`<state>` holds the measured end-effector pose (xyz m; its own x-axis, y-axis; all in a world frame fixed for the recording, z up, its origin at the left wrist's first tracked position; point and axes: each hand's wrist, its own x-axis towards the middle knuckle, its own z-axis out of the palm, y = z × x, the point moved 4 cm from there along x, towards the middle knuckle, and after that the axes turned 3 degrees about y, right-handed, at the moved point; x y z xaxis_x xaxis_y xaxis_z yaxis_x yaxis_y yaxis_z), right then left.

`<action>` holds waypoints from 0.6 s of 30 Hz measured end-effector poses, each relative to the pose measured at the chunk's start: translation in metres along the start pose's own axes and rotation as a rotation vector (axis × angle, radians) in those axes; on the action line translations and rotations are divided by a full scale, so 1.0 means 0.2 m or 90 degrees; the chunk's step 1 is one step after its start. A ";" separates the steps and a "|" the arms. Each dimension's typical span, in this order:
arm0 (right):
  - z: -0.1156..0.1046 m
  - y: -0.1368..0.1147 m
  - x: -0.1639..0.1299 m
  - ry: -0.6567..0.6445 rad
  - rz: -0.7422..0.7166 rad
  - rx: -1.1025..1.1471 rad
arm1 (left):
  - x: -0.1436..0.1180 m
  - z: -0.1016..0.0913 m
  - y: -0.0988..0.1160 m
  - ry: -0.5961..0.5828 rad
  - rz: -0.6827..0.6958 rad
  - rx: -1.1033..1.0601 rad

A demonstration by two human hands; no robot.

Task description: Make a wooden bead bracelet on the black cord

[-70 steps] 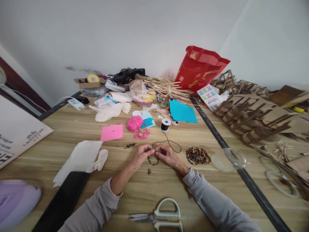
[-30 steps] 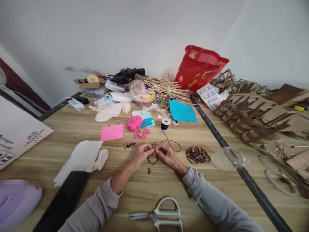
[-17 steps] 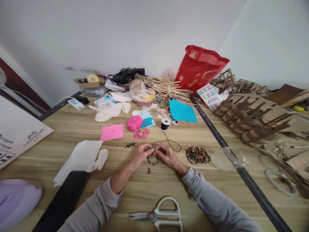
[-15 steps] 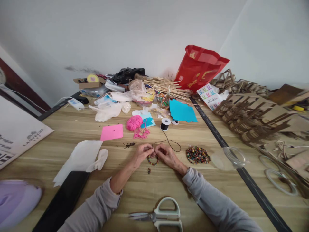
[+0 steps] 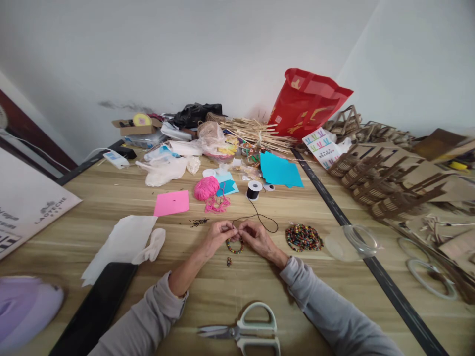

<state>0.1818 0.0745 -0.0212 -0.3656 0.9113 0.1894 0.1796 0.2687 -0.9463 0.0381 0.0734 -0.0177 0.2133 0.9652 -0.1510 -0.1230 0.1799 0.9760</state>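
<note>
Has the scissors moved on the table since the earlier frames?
No. The scissors lie at the near table edge, handles toward the right, in the same spot relative to the black phone and the wood grain. Slight frame shifts are head motion.

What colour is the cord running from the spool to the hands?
Black; the cord trails from the black spool, clearest in the head view.

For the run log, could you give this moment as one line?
left hand: pinching cord | right hand: pinching cord | bead loop: hanging between

Small multicoloured bead loop (image 5: 235, 246) hangs between both pinching hands.
</note>
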 end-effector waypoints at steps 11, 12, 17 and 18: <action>-0.01 -0.01 0.00 0.013 -0.010 0.006 | 0.00 0.00 0.01 0.013 0.012 0.024; -0.01 -0.01 0.00 0.015 -0.008 0.010 | 0.00 0.00 0.01 0.011 0.014 0.024; -0.01 0.00 0.00 0.016 -0.001 0.018 | -0.01 0.00 0.03 -0.001 0.009 0.024; -0.01 -0.01 0.00 0.016 0.000 0.018 | -0.01 0.00 0.03 -0.001 0.007 0.022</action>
<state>0.1829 0.0743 -0.0200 -0.3426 0.9189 0.1958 0.1536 0.2604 -0.9532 0.0374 0.0726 -0.0121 0.2138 0.9669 -0.1396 -0.0918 0.1622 0.9825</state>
